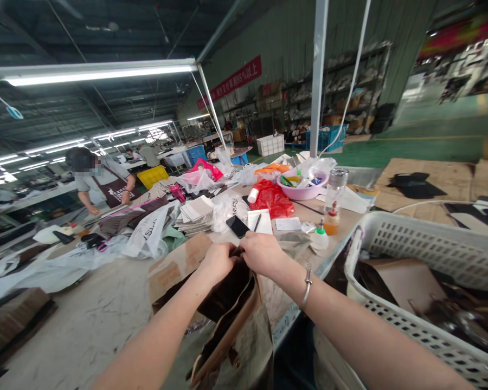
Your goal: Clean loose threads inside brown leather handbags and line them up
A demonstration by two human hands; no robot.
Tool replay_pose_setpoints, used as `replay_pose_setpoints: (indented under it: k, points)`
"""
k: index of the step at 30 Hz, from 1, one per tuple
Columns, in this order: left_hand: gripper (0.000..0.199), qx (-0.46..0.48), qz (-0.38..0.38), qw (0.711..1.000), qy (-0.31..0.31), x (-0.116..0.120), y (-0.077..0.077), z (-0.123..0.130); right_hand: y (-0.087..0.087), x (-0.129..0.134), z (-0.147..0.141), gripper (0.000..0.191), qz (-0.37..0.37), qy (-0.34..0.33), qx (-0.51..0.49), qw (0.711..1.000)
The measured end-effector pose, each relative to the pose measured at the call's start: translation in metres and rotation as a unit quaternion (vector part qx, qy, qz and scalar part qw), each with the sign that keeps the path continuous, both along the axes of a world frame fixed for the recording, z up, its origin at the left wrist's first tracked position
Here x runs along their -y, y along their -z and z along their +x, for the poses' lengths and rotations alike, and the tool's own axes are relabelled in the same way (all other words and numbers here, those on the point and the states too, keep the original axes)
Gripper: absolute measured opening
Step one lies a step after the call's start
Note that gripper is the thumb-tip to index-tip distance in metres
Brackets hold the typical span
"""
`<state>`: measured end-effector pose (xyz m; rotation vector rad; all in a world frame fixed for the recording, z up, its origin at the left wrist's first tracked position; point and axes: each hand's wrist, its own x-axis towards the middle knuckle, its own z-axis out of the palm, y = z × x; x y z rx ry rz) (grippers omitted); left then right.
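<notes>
A brown and olive bag [244,341] with an open top lies at the table's near edge, its dark inside showing. My left hand [218,262] is closed on the far end of the bag's rim. Right beside it, my right hand [261,252] pinches the same part of the rim, the two hands almost touching. A bracelet circles my right wrist. Just beyond the hands are a dark phone [237,226] and a notepad [264,221] with a pen.
A white plastic basket [418,230] holding brown pieces stands at the right. Bottles [331,219], a pink basin [303,189], a red plastic bag [271,199] and stacked pieces [195,214] cover the table's far part. A person [106,181] works at the left. A metal post [318,81] rises behind.
</notes>
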<state>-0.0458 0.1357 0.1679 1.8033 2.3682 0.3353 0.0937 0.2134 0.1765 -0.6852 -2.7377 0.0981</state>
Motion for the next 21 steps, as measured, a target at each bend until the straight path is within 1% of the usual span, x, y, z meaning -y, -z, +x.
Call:
replay_pose_setpoints:
  k: [5,10,15,21]
  points:
    - [0.021,-0.005,-0.006,1.000,-0.013,-0.002,0.003,-0.003,0.006,-0.002,-0.002,0.022,-0.023,0.022,0.014,0.999]
    - [0.024,0.016,0.010,1.000,-0.006,-0.003,0.005,-0.004,0.011,0.001,-0.002,0.021,-0.044,0.031,-0.022,0.998]
    - [0.022,0.034,0.022,0.999,-0.001,0.001,0.004,-0.003,0.014,0.002,-0.004,0.020,-0.042,0.060,-0.042,0.996]
    - [0.024,0.020,0.018,1.000,-0.012,-0.001,0.006,-0.004,0.015,0.000,-0.006,0.018,-0.042,0.070,-0.050,0.995]
